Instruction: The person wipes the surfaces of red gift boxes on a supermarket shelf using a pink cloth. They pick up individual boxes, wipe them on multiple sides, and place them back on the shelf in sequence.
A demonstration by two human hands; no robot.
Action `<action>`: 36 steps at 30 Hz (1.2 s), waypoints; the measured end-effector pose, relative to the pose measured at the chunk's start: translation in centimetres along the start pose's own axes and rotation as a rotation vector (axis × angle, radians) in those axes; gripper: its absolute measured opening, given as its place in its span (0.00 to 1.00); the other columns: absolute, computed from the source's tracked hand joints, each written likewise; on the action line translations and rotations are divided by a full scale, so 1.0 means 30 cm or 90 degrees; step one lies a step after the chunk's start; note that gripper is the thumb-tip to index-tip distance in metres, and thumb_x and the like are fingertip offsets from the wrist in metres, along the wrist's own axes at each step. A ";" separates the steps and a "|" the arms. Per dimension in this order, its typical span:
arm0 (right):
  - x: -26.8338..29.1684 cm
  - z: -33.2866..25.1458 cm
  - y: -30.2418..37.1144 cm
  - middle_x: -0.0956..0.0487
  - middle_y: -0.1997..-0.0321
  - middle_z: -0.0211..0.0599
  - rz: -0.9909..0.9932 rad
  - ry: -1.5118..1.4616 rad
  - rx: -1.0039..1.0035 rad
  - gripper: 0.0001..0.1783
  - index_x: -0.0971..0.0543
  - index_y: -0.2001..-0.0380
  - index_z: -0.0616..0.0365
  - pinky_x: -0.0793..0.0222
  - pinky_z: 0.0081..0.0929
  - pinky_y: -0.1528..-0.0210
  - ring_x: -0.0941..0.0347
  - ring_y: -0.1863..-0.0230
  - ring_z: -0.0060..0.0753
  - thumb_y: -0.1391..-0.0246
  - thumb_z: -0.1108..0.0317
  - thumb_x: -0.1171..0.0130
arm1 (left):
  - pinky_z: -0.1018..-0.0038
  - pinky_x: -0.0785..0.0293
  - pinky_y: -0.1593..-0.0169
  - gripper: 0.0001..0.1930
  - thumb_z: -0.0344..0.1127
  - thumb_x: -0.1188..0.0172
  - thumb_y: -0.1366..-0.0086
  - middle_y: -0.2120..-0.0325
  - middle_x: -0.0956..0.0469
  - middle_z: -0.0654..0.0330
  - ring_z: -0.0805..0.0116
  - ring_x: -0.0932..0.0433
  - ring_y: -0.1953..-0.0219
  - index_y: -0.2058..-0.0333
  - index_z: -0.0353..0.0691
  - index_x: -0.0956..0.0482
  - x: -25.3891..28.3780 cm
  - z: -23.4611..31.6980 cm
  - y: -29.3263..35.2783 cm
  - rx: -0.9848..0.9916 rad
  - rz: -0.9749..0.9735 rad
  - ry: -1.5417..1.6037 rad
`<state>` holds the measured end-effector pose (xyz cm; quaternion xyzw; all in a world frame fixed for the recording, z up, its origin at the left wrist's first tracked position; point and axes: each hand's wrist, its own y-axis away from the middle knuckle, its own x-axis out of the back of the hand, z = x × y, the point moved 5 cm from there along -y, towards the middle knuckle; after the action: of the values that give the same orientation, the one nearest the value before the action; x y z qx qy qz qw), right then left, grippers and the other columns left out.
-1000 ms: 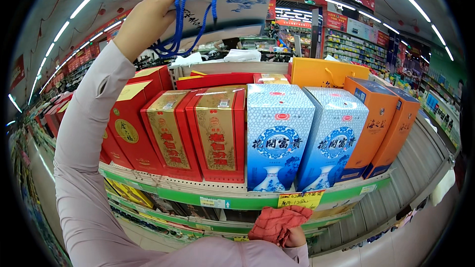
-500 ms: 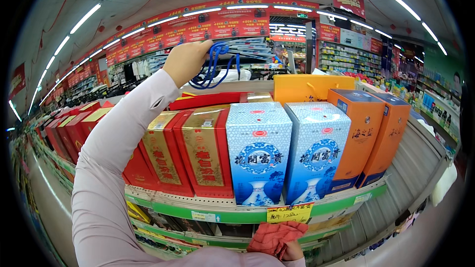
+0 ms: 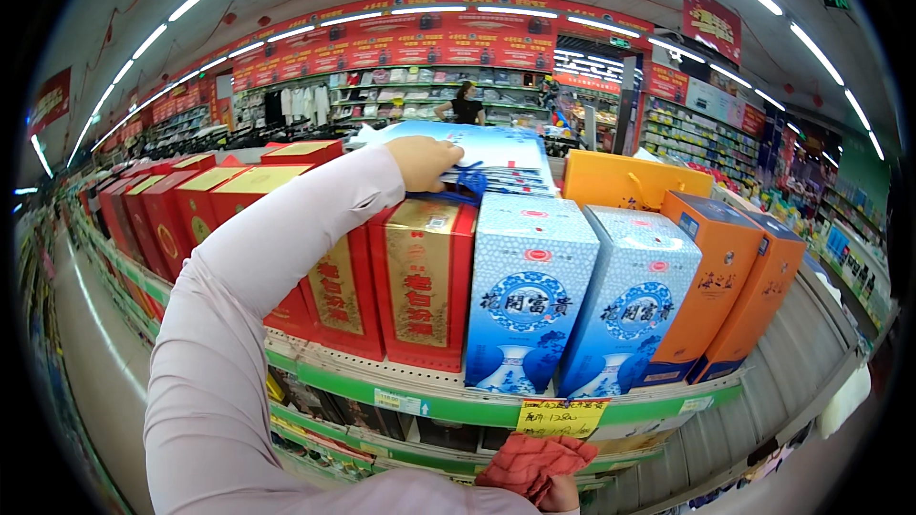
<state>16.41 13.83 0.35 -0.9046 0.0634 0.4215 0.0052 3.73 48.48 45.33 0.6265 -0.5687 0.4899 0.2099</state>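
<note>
Shop hall: beyond the left blue-and-white box [image 3: 530, 296], your landmark, a red banner wall [image 3: 401, 43] runs below strip lights [image 3: 520, 12]; a person in a dark top [image 3: 465, 110] stands there.
Shelf [image 3: 468, 410]: perforated metal with a green front edge, under that box.
Neighbours: red-and-gold boxes [image 3: 425, 277] left of that box, orange boxes [image 3: 711, 277] to its right.
Paper bag stack [image 3: 510, 148]: just behind that box's top, roughly flat; whether it rests on anything is hidden. Your step in hand looks like setting it down; the next move calls for keeping it level until supported.
Red cloth [image 3: 536, 463]: bunched, below that box.
Left hand [image 3: 426, 164]: your fingers look closed on the stack's left end.
Right hand [image 3: 561, 494]: grips the cloth, fingers mostly hidden.
Blue cords [image 3: 468, 183]: beside that box's top left corner; they could snag.
</note>
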 end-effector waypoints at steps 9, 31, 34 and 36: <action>-0.042 0.028 0.002 0.21 0.43 0.41 -0.004 0.026 -0.034 0.27 0.26 0.42 0.65 0.28 0.38 0.38 0.24 0.42 0.40 0.45 0.72 0.34 | 0.51 0.22 0.58 0.09 0.30 0.44 0.34 0.65 0.17 0.47 0.44 0.17 0.60 0.55 0.39 0.24 0.166 -0.023 0.075 0.099 0.140 -0.058; -0.113 0.055 0.020 0.19 0.47 0.41 -0.001 0.074 -0.114 0.23 0.24 0.46 0.66 0.25 0.35 0.42 0.22 0.46 0.38 0.44 0.72 0.35 | 0.58 0.32 0.35 0.25 0.40 0.41 0.31 0.39 0.26 0.49 0.48 0.28 0.37 0.38 0.38 0.28 0.351 0.151 0.534 0.047 0.291 0.067; -0.139 0.066 -0.018 0.19 0.47 0.41 -0.004 0.078 -0.125 0.22 0.23 0.46 0.66 0.25 0.35 0.43 0.21 0.46 0.38 0.44 0.72 0.36 | 0.58 0.33 0.35 0.23 0.38 0.39 0.32 0.39 0.26 0.50 0.49 0.28 0.37 0.40 0.39 0.26 0.354 0.081 0.687 0.082 0.330 0.101; -0.150 0.072 -0.043 0.18 0.48 0.41 -0.015 0.085 -0.141 0.22 0.23 0.46 0.66 0.24 0.34 0.43 0.21 0.47 0.38 0.44 0.72 0.36 | 0.59 0.34 0.35 0.18 0.35 0.38 0.33 0.41 0.24 0.52 0.52 0.27 0.38 0.45 0.39 0.21 0.351 0.050 0.820 0.144 0.340 0.060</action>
<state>12.06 15.73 2.35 -0.9264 0.0060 0.3647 -0.0939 -19.64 35.39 46.43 0.4510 -0.6450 0.6163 0.0286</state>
